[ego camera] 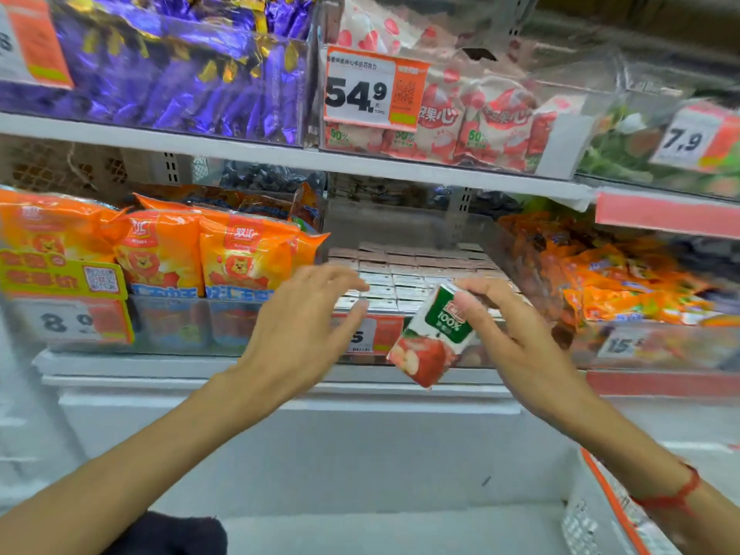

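Juice carton [426,348] pinched in right grip [520,338]

The right hand [516,334] pinches a tilted juice carton [434,334] in front of a shelf bin of stacked cartons [400,274]. The left hand [304,318] hovers just beside it, fingers spread, empty.

The left hand [296,326] and the juice carton [430,338] cover most of the price tag [362,336] behind them, so only a "5" reads, while the orange snack packets [624,282] at right are blurred and the upper-left label [28,38] is cut off by the frame's edge.
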The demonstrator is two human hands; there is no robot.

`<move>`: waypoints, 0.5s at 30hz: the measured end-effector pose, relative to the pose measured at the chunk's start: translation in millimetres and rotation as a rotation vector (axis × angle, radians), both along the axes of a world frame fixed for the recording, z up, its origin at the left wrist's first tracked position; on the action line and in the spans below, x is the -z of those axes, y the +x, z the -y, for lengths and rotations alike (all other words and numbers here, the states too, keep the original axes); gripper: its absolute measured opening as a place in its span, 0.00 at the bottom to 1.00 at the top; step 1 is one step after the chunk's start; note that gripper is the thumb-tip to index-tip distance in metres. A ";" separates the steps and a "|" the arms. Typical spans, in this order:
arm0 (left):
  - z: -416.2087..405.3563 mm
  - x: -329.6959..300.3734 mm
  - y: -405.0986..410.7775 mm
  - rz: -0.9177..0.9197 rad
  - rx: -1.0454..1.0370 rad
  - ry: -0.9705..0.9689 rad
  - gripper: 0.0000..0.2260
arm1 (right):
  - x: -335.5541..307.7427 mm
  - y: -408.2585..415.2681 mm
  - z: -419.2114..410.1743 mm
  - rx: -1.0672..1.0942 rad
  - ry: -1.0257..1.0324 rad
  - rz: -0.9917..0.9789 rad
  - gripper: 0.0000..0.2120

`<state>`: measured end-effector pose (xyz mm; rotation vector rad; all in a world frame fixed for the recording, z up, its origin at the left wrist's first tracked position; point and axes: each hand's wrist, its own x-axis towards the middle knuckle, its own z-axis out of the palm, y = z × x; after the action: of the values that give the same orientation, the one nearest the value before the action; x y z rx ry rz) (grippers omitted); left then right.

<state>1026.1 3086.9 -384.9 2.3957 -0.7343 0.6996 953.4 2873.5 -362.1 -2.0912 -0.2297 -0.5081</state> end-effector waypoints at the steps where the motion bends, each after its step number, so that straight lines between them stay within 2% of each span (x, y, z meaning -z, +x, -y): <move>1: 9.0 -3.3 -9.2 -0.169 0.073 -0.079 0.13 | 3.9 -5.1 -0.5 0.000 0.049 -0.024 0.08; 3: 26.4 -4.9 -22.9 -0.529 0.275 -0.218 0.17 | 11.3 -9.6 -0.4 0.014 0.092 -0.059 0.06; 5: 37.4 -1.4 -28.2 -0.760 0.454 -0.288 0.25 | 17.8 -11.6 1.2 0.017 0.142 -0.124 0.09; 7: 39.8 3.7 -28.2 -0.848 0.504 -0.304 0.26 | 23.1 -13.6 3.3 0.021 0.200 -0.190 0.13; 10: 39.3 13.2 -24.6 -0.929 0.524 -0.325 0.15 | 31.3 -12.5 6.0 0.016 0.252 -0.263 0.18; 12: 40.6 18.6 -25.3 -0.980 0.538 -0.361 0.09 | 33.9 -10.1 6.4 0.026 0.272 -0.274 0.17; 15: 44.7 26.8 -26.5 -0.993 0.513 -0.443 0.11 | 35.9 -4.3 9.5 0.054 0.320 -0.280 0.16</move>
<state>999.5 3042.2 -411.7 1.7001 -0.6041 -0.4845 949.1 2864.0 -398.0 -1.8315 0.0678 -0.2583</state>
